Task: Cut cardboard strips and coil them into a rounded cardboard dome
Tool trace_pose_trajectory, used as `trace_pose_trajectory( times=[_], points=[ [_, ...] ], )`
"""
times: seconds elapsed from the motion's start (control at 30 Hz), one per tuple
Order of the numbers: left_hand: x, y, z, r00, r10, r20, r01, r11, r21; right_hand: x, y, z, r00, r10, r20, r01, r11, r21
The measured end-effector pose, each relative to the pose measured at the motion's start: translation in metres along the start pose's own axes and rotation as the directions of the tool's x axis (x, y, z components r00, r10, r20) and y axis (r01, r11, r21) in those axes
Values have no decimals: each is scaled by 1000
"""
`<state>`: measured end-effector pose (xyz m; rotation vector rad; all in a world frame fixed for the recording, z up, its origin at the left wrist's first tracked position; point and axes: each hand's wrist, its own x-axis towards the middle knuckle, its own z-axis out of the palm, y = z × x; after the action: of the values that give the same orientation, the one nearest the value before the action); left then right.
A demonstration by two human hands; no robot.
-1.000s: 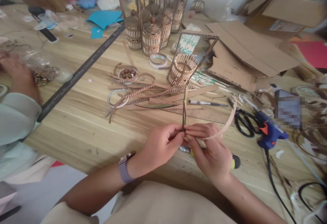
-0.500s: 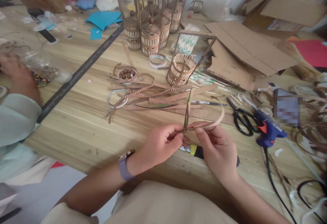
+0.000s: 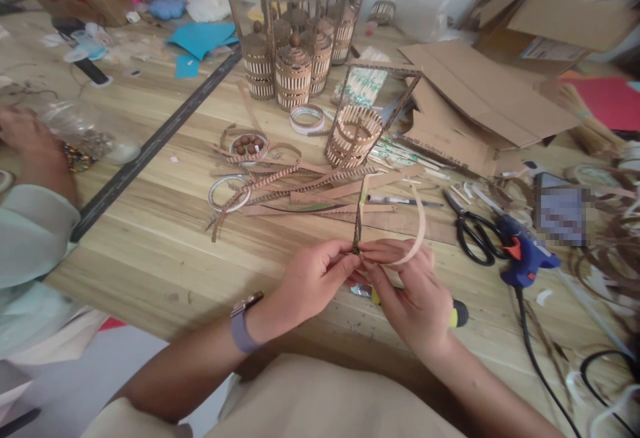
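in the head view, the left hand (image 3: 316, 279) and the right hand (image 3: 417, 299) are seen close together above the near edge of the wooden table (image 3: 165, 251), with the fingertips of both meeting at one spot. a narrow upright strip (image 3: 359, 215) of corrugated cardboard is pinched at its lower end between thumb and forefinger of the left hand, and it stands almost vertical above the fingers. the right hand is closed in a pinch on one end of a thin curved strip (image 3: 416, 235), which is pressed against the foot of the upright strip and bends up and to the right in an arc. a purple watch band (image 3: 243, 328) is worn on the left wrist. a tool with a yellow and black handle (image 3: 457, 316) lies on the table partly hidden under the right hand. black scissors (image 3: 473, 235) and a blue glue gun (image 3: 525, 255) are placed to the right, near each other. behind the hands a heap of loose strips (image 3: 295, 188) is spread, with a tape ring (image 3: 226, 193) at its left side and an unfinished basket (image 3: 355, 135) just behind it. finished small baskets (image 3: 293, 71) stand in a group farther back, and flat cardboard sheets (image 3: 480, 101) lie at the right. at the far left edge another person's hand (image 3: 30, 145) rests beside a clear bottle (image 3: 85, 128).
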<state>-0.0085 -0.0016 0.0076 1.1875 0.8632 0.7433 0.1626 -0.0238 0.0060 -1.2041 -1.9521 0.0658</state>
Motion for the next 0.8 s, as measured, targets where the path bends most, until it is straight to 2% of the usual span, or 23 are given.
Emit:
trace_pose_trajectory(
  times=[0.13,0.33,0.57,0.8],
  points=[
    [-2,-3,0,1000,11,22,-12,999,49,-1,0,-1,1000,19,-3,-19,1000,-14],
    [-2,-6,-1,998,30,59,-32,999,33,-3,1,-2,989,147,-23,-145,988,52],
    [1,-5,-2,999,34,24,-35,999,42,0,-2,0,1000,-17,-27,17,1000,-7],
    [2,-4,-2,998,55,21,-57,992,111,-1,0,1,998,-62,-16,61,996,-68]
  ],
)
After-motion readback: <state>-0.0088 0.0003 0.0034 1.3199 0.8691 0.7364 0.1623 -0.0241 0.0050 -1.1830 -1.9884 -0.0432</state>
